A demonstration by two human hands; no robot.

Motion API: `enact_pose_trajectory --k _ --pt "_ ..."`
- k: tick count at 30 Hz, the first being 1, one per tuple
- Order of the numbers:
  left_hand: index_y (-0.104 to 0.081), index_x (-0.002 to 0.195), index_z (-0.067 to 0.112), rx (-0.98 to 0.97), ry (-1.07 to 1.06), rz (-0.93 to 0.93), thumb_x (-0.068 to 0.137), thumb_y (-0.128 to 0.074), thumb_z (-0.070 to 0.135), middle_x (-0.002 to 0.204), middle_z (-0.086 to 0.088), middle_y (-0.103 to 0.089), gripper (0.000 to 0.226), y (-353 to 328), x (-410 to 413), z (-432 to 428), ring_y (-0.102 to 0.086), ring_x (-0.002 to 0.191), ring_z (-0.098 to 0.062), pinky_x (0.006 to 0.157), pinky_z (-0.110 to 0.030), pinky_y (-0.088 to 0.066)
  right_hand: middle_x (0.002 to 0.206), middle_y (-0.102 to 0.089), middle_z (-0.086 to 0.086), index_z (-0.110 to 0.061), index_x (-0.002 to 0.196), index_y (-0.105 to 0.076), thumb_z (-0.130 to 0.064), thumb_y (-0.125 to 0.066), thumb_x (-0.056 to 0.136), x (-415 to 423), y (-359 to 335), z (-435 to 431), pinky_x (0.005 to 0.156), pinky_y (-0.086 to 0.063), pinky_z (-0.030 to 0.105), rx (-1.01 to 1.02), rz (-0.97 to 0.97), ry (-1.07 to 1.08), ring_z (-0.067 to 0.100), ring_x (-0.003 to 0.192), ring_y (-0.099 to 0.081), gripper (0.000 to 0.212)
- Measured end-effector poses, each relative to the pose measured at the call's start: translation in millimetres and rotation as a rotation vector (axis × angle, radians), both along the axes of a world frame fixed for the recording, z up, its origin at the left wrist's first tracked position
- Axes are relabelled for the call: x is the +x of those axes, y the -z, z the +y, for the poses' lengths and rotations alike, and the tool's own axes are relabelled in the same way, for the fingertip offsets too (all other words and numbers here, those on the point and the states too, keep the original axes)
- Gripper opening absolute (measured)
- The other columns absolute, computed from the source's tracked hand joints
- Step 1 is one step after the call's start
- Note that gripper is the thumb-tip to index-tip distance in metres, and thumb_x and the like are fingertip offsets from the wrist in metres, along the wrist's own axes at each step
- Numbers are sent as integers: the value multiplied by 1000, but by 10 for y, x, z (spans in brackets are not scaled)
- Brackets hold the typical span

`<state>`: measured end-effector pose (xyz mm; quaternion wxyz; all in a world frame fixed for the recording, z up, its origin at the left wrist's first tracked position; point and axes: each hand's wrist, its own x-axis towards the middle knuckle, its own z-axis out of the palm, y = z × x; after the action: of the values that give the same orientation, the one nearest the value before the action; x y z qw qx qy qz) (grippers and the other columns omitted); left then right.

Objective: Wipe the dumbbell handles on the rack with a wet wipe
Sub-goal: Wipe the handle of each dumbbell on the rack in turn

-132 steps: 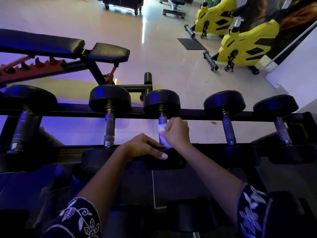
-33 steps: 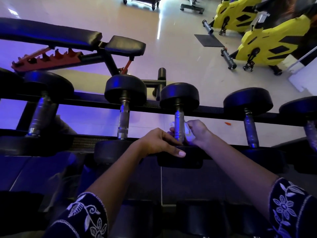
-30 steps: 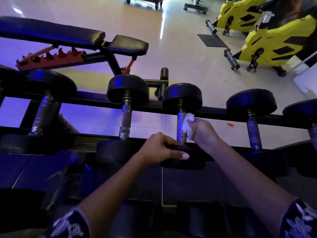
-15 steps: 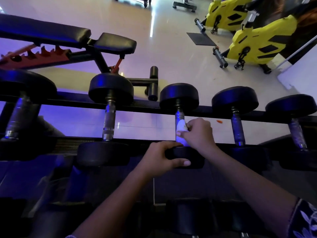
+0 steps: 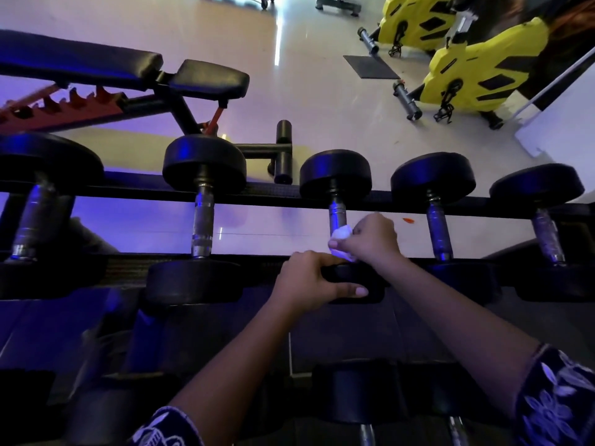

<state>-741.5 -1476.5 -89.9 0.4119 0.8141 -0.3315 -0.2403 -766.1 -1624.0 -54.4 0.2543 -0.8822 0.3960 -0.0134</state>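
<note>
Several black dumbbells lie across the rack (image 5: 273,192) with steel handles. My right hand (image 5: 373,238) grips a white wet wipe (image 5: 341,235) wrapped round the near part of the middle dumbbell's handle (image 5: 336,214). My left hand (image 5: 309,278) holds that dumbbell's near black head (image 5: 370,281), thumb along its front face. The neighbouring handles, one to the left (image 5: 202,225) and one to the right (image 5: 438,230), are bare.
A black adjustable bench (image 5: 135,75) with a red notched bar stands behind the rack on the left. Two yellow exercise bikes (image 5: 476,75) and a dark mat (image 5: 370,66) are on the shiny floor at the back right. A lower row of dumbbells (image 5: 357,391) sits below my arms.
My right hand has slid the wipe along and round the middle handle, from its right side to its near end. My left hand has kept hold of the dumbbell's near head.
</note>
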Motion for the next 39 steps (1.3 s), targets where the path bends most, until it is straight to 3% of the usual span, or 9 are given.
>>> enact_pose_trajectory --k 3,5,8,12,18,24,31,36,39 --pt "-73 104 41 31 -8 22 48 -72 81 73 10 -70 69 -1 12 -11 -66 81 -3 75 -30 -55 69 -55 8 -10 70 -54 -40 -84 60 352 -53 -130 43 -25 23 32 -70 52 19 64 -50 44" --pt "-73 106 42 27 -29 43 42 -68 85 76 10 -72 77 7 6 -12 -66 83 -3 77 -33 -56 76 -54 5 -12 68 -47 -38 -84 62 462 -48 -149 44 -24 24 37 -129 57 18 67 -48 45" --pt "-73 100 44 35 -38 29 47 -72 82 69 9 -69 65 16 -17 -23 -66 76 -3 74 -34 -56 61 -39 1 -16 57 -32 -35 -81 66 150 -3 -20 46 -21 27 -34 -50 -18 21 61 -42 54" --pt "-72 96 49 35 -47 27 46 -71 82 68 11 -68 59 22 -21 -32 -65 76 -3 74 -34 -56 54 -37 -1 -14 54 -35 -32 -80 69 -44 42 33 43 -21 27 -15 -45 1 13 49 -35 50" --pt "-74 99 40 8 -80 68 43 -72 82 82 12 -74 69 5 -52 -35 -66 84 -2 78 -36 -58 90 -65 12 -4 88 -63 -34 -82 67 599 -106 -135 58 -36 26 -2 -164 85 27 85 -62 41" --pt "-72 92 51 60 -65 90 38 -70 83 75 10 -72 63 -2 -2 -53 -65 81 -4 77 -37 -57 75 -53 4 -10 76 -52 -35 -81 68 54 114 16 49 -27 25 -60 -54 13 21 69 -50 40" --pt "-74 104 42 31 -96 125 37 -74 81 82 16 -73 78 4 -43 -53 -66 84 0 80 -34 -58 91 -65 10 -5 88 -61 -34 -81 67 548 -29 -135 54 -35 22 32 -189 130 25 84 -63 41" --pt "-73 92 50 53 -68 117 43 -79 75 75 15 -72 55 -14 -5 -52 -66 79 -1 76 -34 -58 55 -44 0 -11 56 -45 -33 -77 72 -68 140 -3 44 -24 25 12 -70 25 17 54 -44 42" --pt "-75 90 48 47 -75 146 47 -84 68 75 14 -73 48 -21 -10 -48 -67 79 -1 78 -34 -58 68 -53 4 -8 73 -57 -29 -76 73 92 136 -46 49 -34 24 89 -101 80 22 64 -51 28"
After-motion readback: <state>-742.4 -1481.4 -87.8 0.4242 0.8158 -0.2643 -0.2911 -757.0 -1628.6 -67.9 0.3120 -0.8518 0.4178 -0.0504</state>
